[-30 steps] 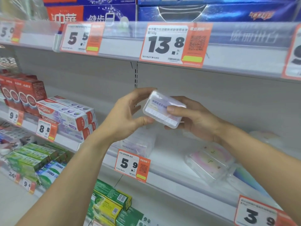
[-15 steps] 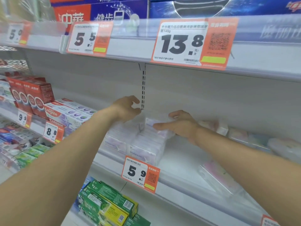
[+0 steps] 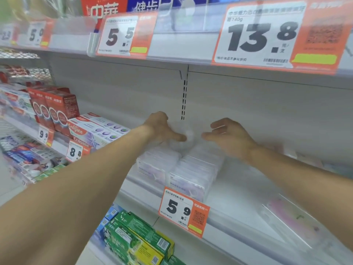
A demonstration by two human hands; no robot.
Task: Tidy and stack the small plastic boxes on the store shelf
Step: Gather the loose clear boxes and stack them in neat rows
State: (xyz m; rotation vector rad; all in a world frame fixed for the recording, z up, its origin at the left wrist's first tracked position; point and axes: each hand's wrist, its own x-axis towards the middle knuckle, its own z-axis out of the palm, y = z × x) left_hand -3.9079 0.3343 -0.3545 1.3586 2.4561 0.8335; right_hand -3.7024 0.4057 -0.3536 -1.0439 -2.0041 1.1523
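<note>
Both hands, left (image 3: 164, 131) and right (image 3: 227, 136), had let go with fingers open; the box (image 3: 188, 135) now topped the stack (image 3: 179, 167) at 12 o'clock.

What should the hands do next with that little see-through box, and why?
Probably ease the small clear box down onto the stacked boxes and let go. Left hand and right hand flank it right above the stack; the blur hides whether it has landed.

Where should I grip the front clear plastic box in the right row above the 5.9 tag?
Probably by its two short side walls, coming from the front. The front clear plastic box stands on edge with its label face outward, another row pressed against its left, bare white shelf on its right.
</note>
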